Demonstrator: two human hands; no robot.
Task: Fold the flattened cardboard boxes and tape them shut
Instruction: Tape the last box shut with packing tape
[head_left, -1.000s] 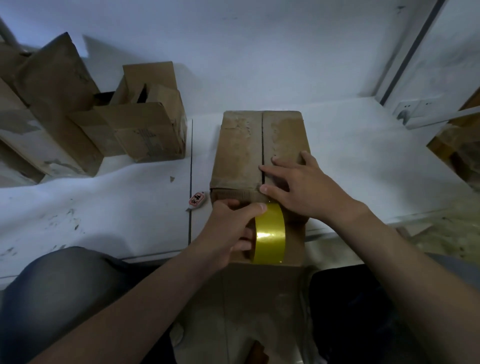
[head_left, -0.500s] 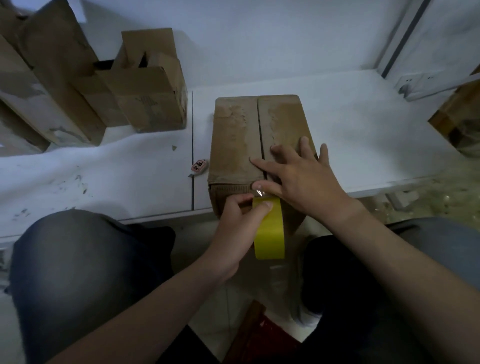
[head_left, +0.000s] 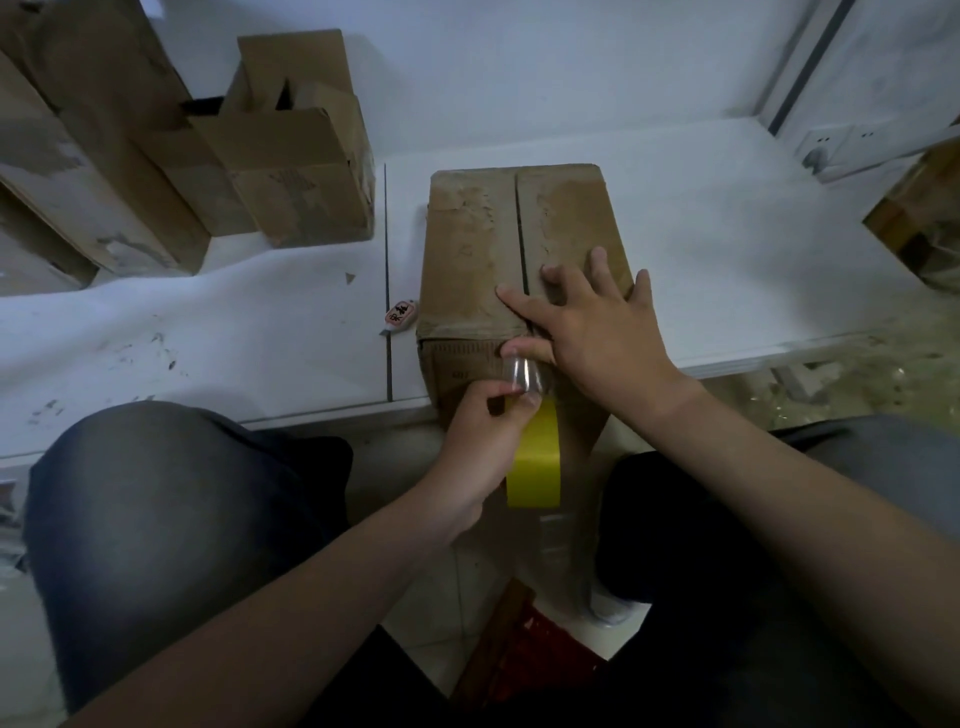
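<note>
A folded brown cardboard box (head_left: 478, 244) lies on the white table (head_left: 727, 249), its near end overhanging the table edge. Its two top flaps meet at a dark centre seam. My right hand (head_left: 592, 322) rests flat on the near end of the top, fingers spread, the thumb pressing a clear strip of tape (head_left: 522, 374) at the seam's edge. My left hand (head_left: 485, 441) grips a yellow tape roll (head_left: 535, 462) below the box's near face, the strip stretched between the roll and the thumb.
A small box cutter (head_left: 399, 315) lies on the table left of the box. An open carton (head_left: 296, 156) and flattened cardboard sheets (head_left: 88, 156) stand at the back left. More cardboard (head_left: 924, 218) sits at the far right. My knees are under the table edge.
My left hand has pulled the yellow roll down and away from the box, drawing out clear tape. My right hand stays on the flaps, its fingers now spread flatter.
</note>
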